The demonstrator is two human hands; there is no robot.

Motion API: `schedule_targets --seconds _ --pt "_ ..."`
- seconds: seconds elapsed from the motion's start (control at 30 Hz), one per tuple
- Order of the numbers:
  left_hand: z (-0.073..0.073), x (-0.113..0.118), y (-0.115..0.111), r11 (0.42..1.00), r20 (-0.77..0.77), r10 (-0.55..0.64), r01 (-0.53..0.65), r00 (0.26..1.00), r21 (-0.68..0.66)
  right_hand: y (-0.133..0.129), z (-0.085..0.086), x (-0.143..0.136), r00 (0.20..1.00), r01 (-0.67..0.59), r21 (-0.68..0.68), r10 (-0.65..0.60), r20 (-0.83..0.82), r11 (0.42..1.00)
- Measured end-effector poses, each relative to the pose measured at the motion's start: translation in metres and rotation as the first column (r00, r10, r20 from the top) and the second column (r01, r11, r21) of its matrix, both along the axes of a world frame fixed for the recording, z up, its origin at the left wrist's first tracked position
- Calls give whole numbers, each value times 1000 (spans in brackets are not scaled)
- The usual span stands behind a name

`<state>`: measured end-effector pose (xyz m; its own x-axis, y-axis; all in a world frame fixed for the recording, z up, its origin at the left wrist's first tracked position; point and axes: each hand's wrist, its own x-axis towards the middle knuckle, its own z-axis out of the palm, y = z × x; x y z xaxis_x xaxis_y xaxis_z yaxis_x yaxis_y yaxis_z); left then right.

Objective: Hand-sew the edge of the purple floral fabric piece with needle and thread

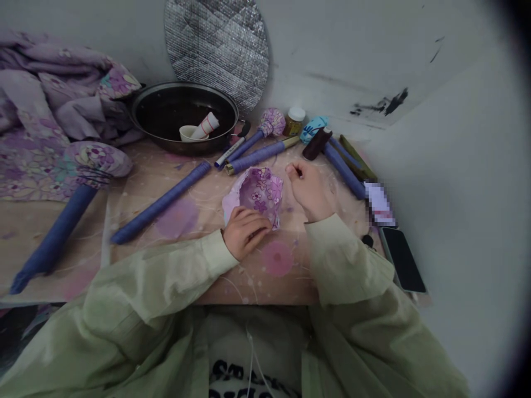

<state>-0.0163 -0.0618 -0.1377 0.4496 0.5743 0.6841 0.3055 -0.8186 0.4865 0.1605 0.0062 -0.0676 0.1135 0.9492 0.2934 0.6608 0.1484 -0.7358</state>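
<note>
A small gathered piece of purple floral cloth (260,193) lies on the table in front of me, its edge puckered and its middle open like a shallow cup. My left hand (248,229) is closed on the near edge of this cloth, fingers bent over it. To the right of the cloth, apart from it, my right hand (312,189) is raised with thumb and forefinger pinched together. Whatever the pinch holds, if anything, is too small to see. Beyond the hands lie a stick wrapped in blue (262,157) and a dark spool of thread (317,143).
At the back stands a dark pan (155,132) with a paper cup inside. Cloth-headed blue sticks lie left (58,237) and behind. Another blue stick (161,203) is left of my hands. A jar (295,122) stands by the wall; a phone (402,260) lies right. Floral fabric (33,127) fills the left.
</note>
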Motion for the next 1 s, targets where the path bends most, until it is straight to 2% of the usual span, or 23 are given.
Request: schedule_targets --seconds 0.07,0.1,0.17,0.23,0.3,0.37,0.5,0.6,0.67,0.73,0.83,0.93,1.0 --pt "-1 0 0 1000 3 7 -7 1000 3 -1 2 -2 1000 -1 14 1 8 1000" --pt "-1 1 -1 1000 6 8 -8 1000 7 -3 4 -3 999 -39 26 38 26 999" --pt "1 1 -3 1000 18 7 -8 1000 15 -6 11 -7 972 -221 27 218 87 975" --pt "3 1 -4 1000 5 20 -20 1000 13 -9 17 -9 871 -470 -80 477 121 879" --pt "5 0 -4 999 -36 48 -48 998 3 -10 19 -8 754 -624 -254 654 53 739" --pt "7 -3 -2 997 -63 76 -76 995 -1 -11 16 -4 706 -665 -372 708 -32 647" --pt "12 -11 6 995 -49 98 -97 994 19 -20 9 12 695 -680 -417 711 -106 603" --pt "22 -15 10 996 25 90 -90 996 11 -42 15 21 720 -681 -394 661 -210 617" --pt "32 -15 11 997 104 82 -82 991 -10 -62 24 24 758 -652 -350 588 -281 673" --pt "40 -15 11 997 169 75 -73 983 -16 -84 34 23 812 -580 -261 522 -259 772" --pt "48 -16 12 998 240 45 -54 970 29 -114 42 19 861 -496 -151 462 -214 855" --pt "49 -20 10 990 247 101 -121 964 68 -136 37 13 901 -432 -108 425 -83 895" --pt "49 -22 5 988 193 143 -150 971 24 -143 29 7 897 -442 -73 443 -9 894"
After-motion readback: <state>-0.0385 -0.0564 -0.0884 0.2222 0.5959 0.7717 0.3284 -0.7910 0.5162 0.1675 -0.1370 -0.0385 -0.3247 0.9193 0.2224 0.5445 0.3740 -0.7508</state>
